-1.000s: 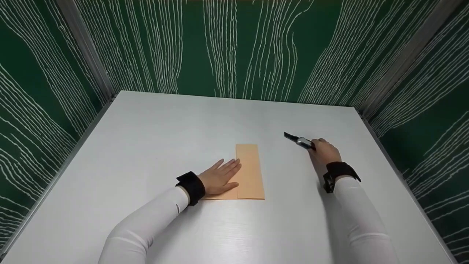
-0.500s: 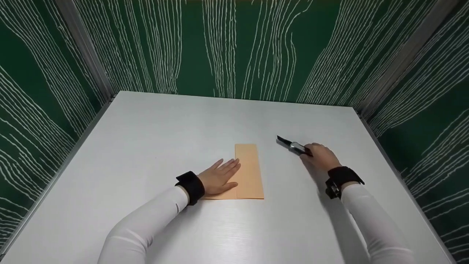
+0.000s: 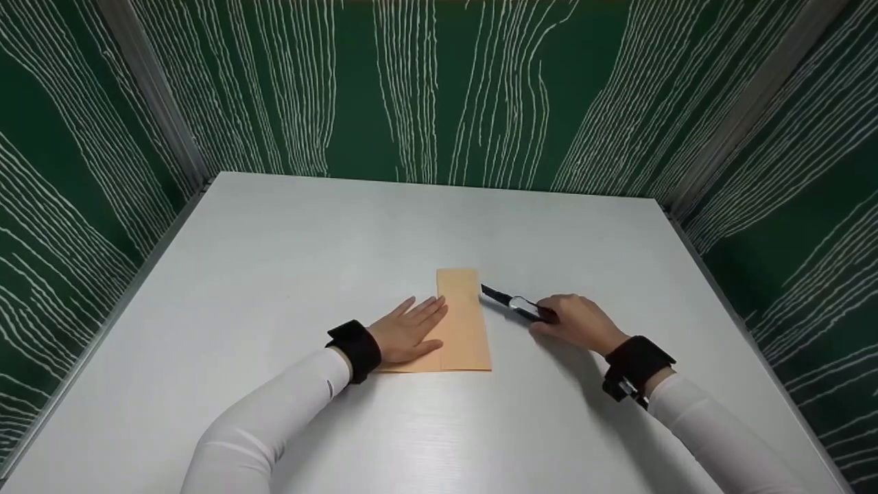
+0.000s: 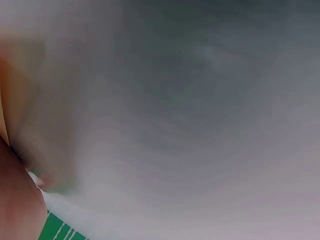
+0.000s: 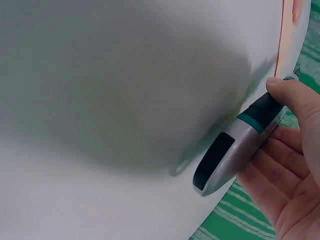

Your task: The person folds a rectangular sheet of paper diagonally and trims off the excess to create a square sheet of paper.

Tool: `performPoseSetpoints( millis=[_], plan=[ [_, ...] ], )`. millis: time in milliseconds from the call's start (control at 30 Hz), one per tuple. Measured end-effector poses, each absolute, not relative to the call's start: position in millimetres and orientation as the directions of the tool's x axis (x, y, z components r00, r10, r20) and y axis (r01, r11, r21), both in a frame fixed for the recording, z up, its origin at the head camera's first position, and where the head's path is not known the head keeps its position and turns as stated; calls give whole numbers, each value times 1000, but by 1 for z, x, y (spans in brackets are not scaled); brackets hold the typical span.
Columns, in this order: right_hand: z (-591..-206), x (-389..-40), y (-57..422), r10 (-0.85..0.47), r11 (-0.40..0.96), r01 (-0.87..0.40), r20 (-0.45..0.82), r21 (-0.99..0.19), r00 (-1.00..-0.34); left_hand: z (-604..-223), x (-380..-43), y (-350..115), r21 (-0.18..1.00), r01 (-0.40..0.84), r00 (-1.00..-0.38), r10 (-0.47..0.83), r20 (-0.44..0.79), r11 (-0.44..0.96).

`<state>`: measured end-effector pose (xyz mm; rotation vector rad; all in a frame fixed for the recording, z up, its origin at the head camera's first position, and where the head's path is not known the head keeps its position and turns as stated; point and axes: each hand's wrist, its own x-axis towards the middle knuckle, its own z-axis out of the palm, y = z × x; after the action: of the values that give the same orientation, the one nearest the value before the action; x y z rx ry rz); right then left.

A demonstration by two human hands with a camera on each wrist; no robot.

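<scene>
My left hand [image 3: 406, 335] lies flat with spread fingers on a light orange sheet of paper [image 3: 466, 322], covering part of its left half. A straight vertical seam shows in the paper beside the fingertips. My right hand [image 3: 579, 321] grips a utility knife [image 3: 525, 305] with a silver and black body, its dark slanted tip close to the paper's right edge. In the right wrist view, thumb and fingers hold the knife [image 5: 222, 160], whose rounded silver end faces the camera. The left wrist view catches only a blurred strip of paper [image 4: 22, 85] and an edge of the hand [image 4: 20, 200].
A white table [image 3: 329, 226] bears the paper near its middle. Behind and on both sides stand green walls [image 3: 473, 89] with wavy white lines, joined by grey corner posts [image 3: 151, 89]. A black strap [image 3: 638, 363] circles the right wrist, another strap [image 3: 354, 351] the left.
My right hand has moved left and toward me with the utility knife, bringing its tip from well right of the paper to beside its right edge. The left hand stays still.
</scene>
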<state>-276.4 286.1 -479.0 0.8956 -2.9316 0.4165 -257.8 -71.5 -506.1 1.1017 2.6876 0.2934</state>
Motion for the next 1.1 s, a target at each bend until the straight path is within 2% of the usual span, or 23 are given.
performPoseSetpoints(
  millis=[700,867,1100],
  plan=[
    [-479,-192,243,-746,638,-743,76,-203,-662,-511,-259,-72,259,665,-699,706,-114,700],
    [-480,-180,234,-762,627,-755,49,-191,-645,-519,-262,-73,256,662,-704,701,-110,705],
    [-481,-171,226,-762,632,-766,82,-123,-642,-523,-265,-74,238,664,-707,699,-107,709]
  ],
)
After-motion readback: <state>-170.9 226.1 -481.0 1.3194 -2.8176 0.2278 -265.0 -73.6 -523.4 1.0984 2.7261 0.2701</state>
